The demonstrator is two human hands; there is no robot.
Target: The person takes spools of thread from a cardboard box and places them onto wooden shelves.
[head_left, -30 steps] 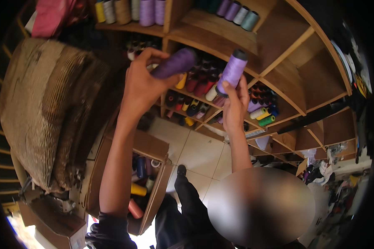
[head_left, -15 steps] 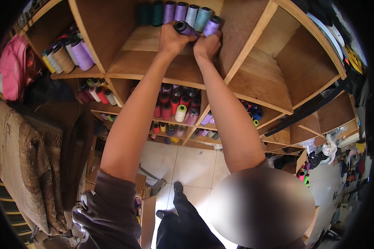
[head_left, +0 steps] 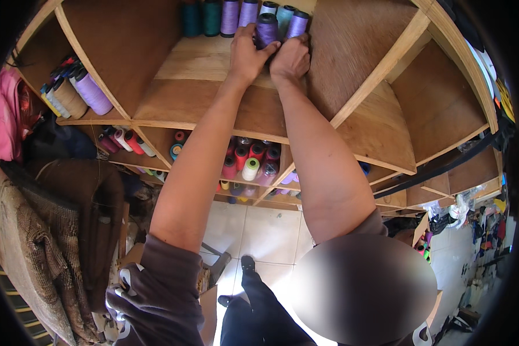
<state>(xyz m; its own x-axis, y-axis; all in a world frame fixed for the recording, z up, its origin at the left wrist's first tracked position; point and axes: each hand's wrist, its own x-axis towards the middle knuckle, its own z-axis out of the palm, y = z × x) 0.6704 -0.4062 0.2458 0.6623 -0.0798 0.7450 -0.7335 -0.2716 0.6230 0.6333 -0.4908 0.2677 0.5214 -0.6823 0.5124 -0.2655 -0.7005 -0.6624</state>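
1. A dark purple thread cone with a black top (head_left: pixel 266 33) is upright in the upper wooden compartment (head_left: pixel 205 63), in front of a row of other cones; its base is hidden by the hands, so whether it touches the board cannot be told.
2. The left hand (head_left: pixel 249 57) is clamped on this cone, fingers along its left side and thumb across its lower front.
3. The right hand (head_left: pixel 291 59) is just beside it, knuckles up, at the foot of a light purple thread cone with a black top (head_left: pixel 297 24). Its fingertips are hidden, so I cannot tell how firmly they close on that cone, which leans slightly right.
4. Behind, from left, stand two dark green thread cones (head_left: pixel 202 19), two lilac thread cones (head_left: pixel 230 18), a whitish thread cone (head_left: pixel 269 8) partly covered by the dark purple one, and a pale teal thread cone (head_left: pixel 285 19).
5. The compartment to the left holds a fat lilac cone (head_left: pixel 93 92) and a tan cone (head_left: pixel 70 98), both tilted.
6. Below, between the forearms, sit red cones (head_left: pixel 241 155) and a pale yellow-green cone (head_left: pixel 250 169).
7. Farther left are pink fabric (head_left: pixel 6 112) and brown ribbed cloth (head_left: pixel 52 248); pale floor tiles (head_left: pixel 268 230) lie beneath.
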